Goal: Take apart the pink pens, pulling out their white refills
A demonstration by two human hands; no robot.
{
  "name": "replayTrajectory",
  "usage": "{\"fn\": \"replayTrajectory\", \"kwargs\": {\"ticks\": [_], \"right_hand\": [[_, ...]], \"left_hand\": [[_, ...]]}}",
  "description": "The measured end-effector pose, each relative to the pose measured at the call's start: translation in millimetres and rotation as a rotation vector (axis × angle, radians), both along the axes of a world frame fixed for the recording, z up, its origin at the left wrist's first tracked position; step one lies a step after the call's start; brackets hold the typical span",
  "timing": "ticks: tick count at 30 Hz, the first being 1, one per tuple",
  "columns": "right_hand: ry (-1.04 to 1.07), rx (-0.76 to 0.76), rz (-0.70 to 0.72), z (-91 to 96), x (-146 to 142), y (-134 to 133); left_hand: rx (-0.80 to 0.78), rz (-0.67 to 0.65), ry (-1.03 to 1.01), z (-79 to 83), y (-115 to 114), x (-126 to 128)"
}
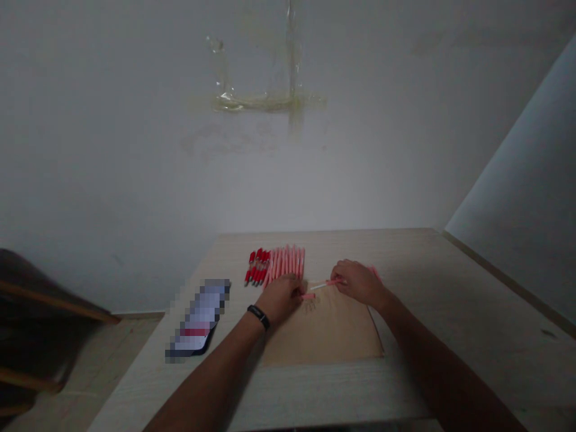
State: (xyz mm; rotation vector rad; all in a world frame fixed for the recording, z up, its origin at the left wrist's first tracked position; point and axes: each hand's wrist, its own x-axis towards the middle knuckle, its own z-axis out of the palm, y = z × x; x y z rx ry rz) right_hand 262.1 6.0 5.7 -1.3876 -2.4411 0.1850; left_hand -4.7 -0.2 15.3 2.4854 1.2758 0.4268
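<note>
My left hand (281,294), with a dark band at the wrist, is closed on a short pink pen barrel (308,296) whose end sticks out to the right. Opposite it, my right hand (357,282) pinches a pink pen part (333,281). A thin white refill (318,287) reaches from that part toward my left hand; the two ends look apart. Both hands are over a brown sheet (333,336). Several small thin pieces (310,308), too small to name, lie on the sheet just below the left fingers. More pink parts (375,273) show partly behind my right hand.
Pink pens (288,259) lie in a row behind my left hand, with several red pens (257,267) on their left. A phone (200,321) rests at the table's left side. The wooden table (405,246) meets a wall behind. A dark chair (40,324) stands at left.
</note>
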Motion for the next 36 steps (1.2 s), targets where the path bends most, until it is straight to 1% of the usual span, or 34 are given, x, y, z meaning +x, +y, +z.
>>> {"fn": "replayTrajectory", "kwargs": {"ticks": [9, 16, 24, 28, 31, 36], "right_hand": [[-0.009, -0.002, -0.034, 2.3, 3, 2], [-0.010, 0.003, -0.042, 5.4, 3, 1], [0.015, 0.008, -0.012, 1.1, 2, 1], [0.031, 0.014, 0.001, 0.4, -1, 0], [0.051, 0.020, 0.023, 2.3, -4, -2], [0.093, 0.045, 0.076, 8.9, -9, -7]], "left_hand": [[0.051, 0.046, -0.042, 1.0, 4, -4], [0.044, 0.092, -0.033, 6.2, 0, -2], [0.069, 0.079, -0.032, 6.5, -1, -1], [0.053, 0.095, -0.048, 8.9, -3, 1], [0.039, 0.101, -0.053, 10.4, -4, 2], [0.054, 0.074, -0.072, 9.3, -3, 1]]}}
